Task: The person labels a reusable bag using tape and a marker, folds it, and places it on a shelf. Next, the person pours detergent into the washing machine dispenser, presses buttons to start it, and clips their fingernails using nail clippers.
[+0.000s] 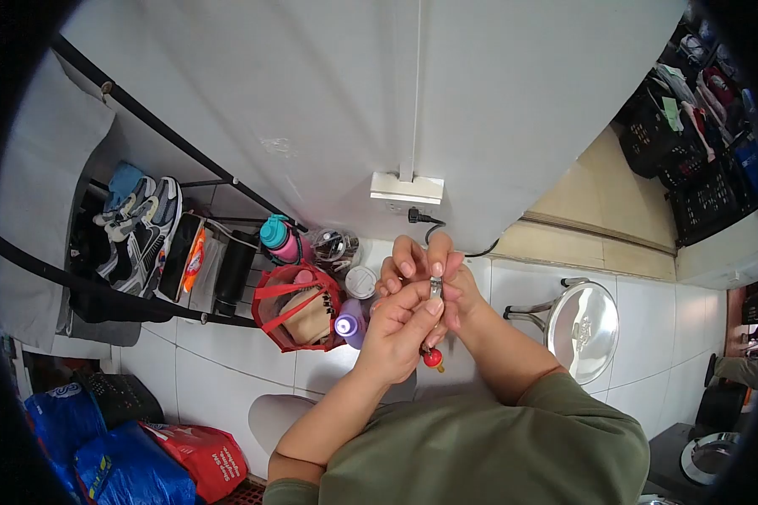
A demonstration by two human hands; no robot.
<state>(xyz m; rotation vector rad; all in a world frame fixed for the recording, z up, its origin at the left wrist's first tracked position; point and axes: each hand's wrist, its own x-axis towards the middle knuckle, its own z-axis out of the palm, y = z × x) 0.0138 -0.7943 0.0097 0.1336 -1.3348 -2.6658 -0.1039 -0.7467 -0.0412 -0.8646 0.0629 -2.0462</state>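
In front of my chest my two hands meet in the head view. My left hand is closed, with its thumb pressing a small silver nail clipper. A red charm with a yellow tip dangles below that hand. My right hand has its fingers bent and apart, nails facing me, and I see nothing held in it. The upper end of the clipper touches or nearly touches its fingertips; the exact contact is too small to make out.
Left of my hands stand a red-trimmed bag, a purple bottle and a pink bottle with a teal lid. A black-framed rack holds shoes. A round metal-topped stool is at right. Ahead, a plug sits below a wall strip.
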